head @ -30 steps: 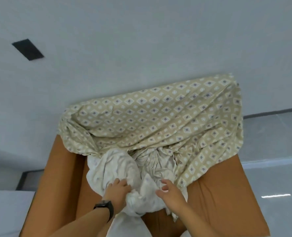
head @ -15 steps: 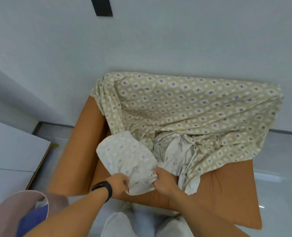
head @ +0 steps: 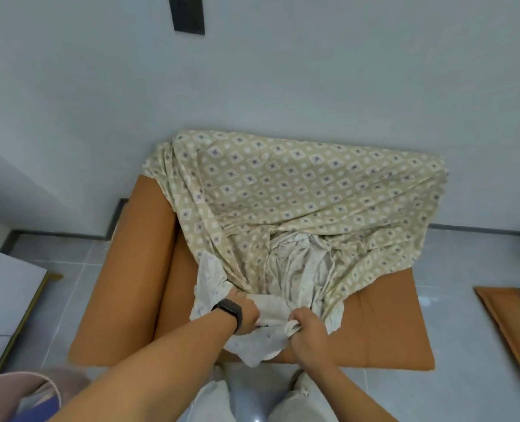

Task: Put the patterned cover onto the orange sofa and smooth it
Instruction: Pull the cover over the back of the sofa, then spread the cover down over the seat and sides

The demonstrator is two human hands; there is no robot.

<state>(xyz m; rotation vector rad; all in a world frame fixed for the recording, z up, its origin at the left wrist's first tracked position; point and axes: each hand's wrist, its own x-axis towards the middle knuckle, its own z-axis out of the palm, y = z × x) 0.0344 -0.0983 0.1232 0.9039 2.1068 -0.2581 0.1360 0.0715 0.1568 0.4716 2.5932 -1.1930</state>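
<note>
Draping over the backrest and seat of the orange upholstered sofa [head: 130, 300], beige diamond-patterned fabric cover [head: 313, 190] bunches at front edge. Left hand [head: 246, 312], black wristwatch [head: 229, 309] on wrist, and right hand [head: 307, 330]: both grips clamped on cover's pale underside.

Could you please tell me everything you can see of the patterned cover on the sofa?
The patterned cover is thin beige fabric printed with white diamonds holding dark squares. It drapes over the backrest of the orange sofa and down onto the seat, leaving the near arm and the seat front bare. Its middle is bunched and creased, with the paler underside turned up. The left hand and the right hand both grip the gathered front edge at the seat's front.
</note>
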